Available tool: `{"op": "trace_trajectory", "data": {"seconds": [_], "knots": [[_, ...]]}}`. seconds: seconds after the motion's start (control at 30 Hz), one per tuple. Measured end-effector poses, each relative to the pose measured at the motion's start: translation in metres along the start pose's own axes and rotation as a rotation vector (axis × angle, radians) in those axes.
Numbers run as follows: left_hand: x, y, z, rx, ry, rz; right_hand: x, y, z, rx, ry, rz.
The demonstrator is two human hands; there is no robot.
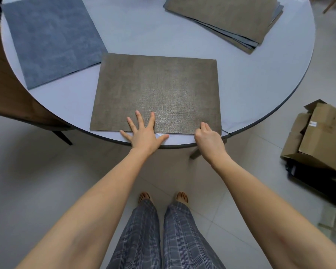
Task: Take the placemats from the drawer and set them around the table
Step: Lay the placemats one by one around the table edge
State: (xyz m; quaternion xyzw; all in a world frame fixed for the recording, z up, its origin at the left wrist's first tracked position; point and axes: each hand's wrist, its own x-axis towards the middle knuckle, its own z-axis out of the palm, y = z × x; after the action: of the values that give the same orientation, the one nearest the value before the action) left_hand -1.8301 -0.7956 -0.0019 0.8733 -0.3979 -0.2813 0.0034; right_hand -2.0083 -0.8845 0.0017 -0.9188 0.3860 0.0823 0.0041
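Note:
A brown woven placemat (157, 90) lies flat at the near edge of the round white table (144, 37). My left hand (144, 133) rests palm down with fingers spread on the mat's near edge. My right hand (209, 137) has its fingers curled at the mat's near right corner, pinching its edge. A blue placemat (50, 37) lies flat at the table's left side. A stack of several placemats (227, 20), brown side up, sits at the far right of the table.
A dark wooden chair (12, 94) stands at the table's left. Open cardboard boxes (318, 136) sit on the tiled floor to the right, with a dark bag beneath them. My legs and bare feet stand close to the table's near edge.

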Motion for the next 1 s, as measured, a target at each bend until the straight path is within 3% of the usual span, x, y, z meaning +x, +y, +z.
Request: {"op": "trace_trajectory", "data": {"seconds": [0.13,0.3,0.43,0.57,0.7,0.87,1.0], "knots": [[-0.001,-0.001,-0.002,0.021,0.025,-0.007,-0.002,-0.002,-0.002,0.076,-0.057,0.018],[0.008,-0.014,-0.022,0.182,0.199,0.065,0.019,-0.011,-0.011,0.288,0.05,0.135],[0.02,-0.021,-0.023,0.292,0.229,0.119,0.072,-0.046,-0.009,0.42,0.06,-0.011],[0.027,-0.02,-0.021,0.189,0.246,0.135,0.093,-0.045,0.021,0.274,0.008,-0.096],[0.034,-0.021,-0.032,-0.008,0.156,0.127,0.062,0.004,0.033,0.212,0.024,0.117],[0.049,-0.014,-0.062,0.194,0.07,0.094,0.025,0.043,0.033,0.224,-0.086,0.344],[0.061,-0.005,-0.088,0.182,0.051,0.079,0.037,0.04,0.013,0.304,-0.106,0.444]]}}
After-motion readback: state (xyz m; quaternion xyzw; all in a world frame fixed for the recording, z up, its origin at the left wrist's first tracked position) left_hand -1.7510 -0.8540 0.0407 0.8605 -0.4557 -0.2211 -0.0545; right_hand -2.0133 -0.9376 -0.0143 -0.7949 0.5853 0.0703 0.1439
